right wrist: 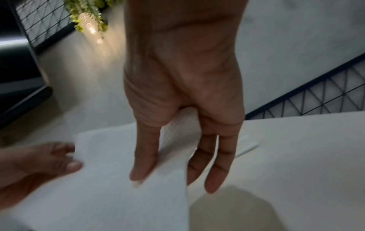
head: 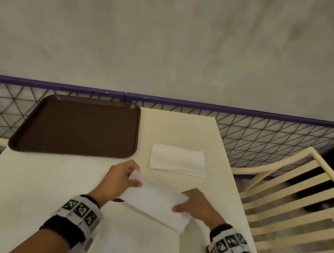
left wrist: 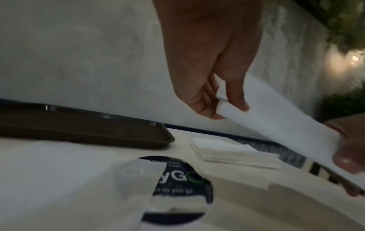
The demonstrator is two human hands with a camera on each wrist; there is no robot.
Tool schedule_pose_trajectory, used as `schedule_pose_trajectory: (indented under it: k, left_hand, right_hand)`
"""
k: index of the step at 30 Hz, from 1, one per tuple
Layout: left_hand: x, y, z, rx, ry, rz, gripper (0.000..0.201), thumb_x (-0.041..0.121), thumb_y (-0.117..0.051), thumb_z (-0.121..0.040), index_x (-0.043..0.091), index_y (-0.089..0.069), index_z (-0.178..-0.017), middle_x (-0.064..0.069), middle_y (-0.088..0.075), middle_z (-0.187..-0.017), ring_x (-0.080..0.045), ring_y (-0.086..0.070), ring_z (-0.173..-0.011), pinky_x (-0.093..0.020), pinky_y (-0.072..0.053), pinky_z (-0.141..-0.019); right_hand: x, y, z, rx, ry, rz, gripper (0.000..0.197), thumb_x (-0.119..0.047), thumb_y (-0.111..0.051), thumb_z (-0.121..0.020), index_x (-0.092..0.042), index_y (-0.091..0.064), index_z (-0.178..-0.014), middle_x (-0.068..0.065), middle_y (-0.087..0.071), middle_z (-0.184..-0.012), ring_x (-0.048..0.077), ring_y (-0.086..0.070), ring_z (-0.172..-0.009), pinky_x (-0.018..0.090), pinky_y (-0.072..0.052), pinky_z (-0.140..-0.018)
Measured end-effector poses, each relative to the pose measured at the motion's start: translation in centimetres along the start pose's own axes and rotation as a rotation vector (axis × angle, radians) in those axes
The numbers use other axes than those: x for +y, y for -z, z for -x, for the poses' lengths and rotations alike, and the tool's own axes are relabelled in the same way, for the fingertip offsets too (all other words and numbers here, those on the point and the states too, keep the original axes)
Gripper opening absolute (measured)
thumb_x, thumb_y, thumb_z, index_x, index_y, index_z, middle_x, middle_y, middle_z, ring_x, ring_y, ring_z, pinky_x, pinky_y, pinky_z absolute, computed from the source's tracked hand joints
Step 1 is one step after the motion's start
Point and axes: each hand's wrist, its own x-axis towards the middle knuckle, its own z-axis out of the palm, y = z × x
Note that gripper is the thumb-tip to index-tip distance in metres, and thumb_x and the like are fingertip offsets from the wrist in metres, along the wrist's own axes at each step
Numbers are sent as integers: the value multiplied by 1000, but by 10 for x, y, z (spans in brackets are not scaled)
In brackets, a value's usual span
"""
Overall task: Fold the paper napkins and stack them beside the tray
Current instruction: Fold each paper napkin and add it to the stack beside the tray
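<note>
Both hands are holding one white napkin (head: 156,203) above the table (head: 25,181), each at an opposite end. The left hand (head: 121,181) is pinching its end between thumb and fingers, seen clearly in the left wrist view, where the thumb (left wrist: 237,100) is lying on top of the paper and the fingers are curling underneath. The right hand (head: 197,205) is gripping the other end, with its thumb (right wrist: 145,154) pressing on the upper face and the fingers (right wrist: 217,164) running below the sheet. This napkin is hanging lifted and tilted between them, its lower edge sloping toward the person.

One folded stack of napkins (head: 178,160) is lying flat on the table just beyond the hands; its layers are too blurred to count. One brown tray (head: 80,127) is sitting to the left of that stack, near it but not touching, with nothing showing on it. More white paper (left wrist: 136,184) is lying on the table below the hands, partly covering one round dark sticker (left wrist: 177,187) with light lettering. How many sheets are lying there I cannot tell. One slatted cream chair (head: 300,209) is standing at the table's right side, and a wire mesh fence (head: 266,144) with a purple rail is running behind the table.
</note>
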Motion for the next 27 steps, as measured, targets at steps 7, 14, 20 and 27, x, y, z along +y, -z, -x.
schedule_pose_trajectory:
  k: [7, 14, 20, 27]
  left_hand:
    - [24, -5, -91, 235, 136, 230, 38, 5, -82, -66, 14, -45, -72, -3, -54, -64, -16, -48, -58, -30, -46, -58]
    - [11, -44, -153, 241, 117, 41, 35, -1, -69, -77, 19, -47, -58, 0, -52, -58, -16, -46, -56, -9, -37, -51]
    - [-19, -67, -161, 105, 145, -206, 17, 0, -61, -84, 8, -73, -93, -6, -70, -103, -19, -62, -97, -18, -44, -87]
    - [-28, -75, -153, -43, 168, -370, 48, 13, -81, -68, 11, -61, -112, -8, -52, -115, -23, -49, -111, -19, -33, -87]
  right_hand:
    - [-12, 101, -53, 286, -83, -379, 17, -10, -77, -72, -3, -62, -74, 7, -66, -75, 18, -62, -65, 26, -51, -54]
    - [16, 114, -126, 476, -193, -326, 49, -15, -79, -71, -15, -34, -50, 7, -37, -57, 18, -41, -50, 27, -35, -51]
    - [43, 87, -148, 479, -246, -179, 48, -19, -77, -73, -15, -37, -46, 1, -39, -49, 17, -37, -50, 27, -32, -54]
    - [40, 76, -148, 545, -201, 68, 46, -20, -71, -79, -14, -36, -51, -1, -40, -51, 20, -41, -56, 26, -26, -46]
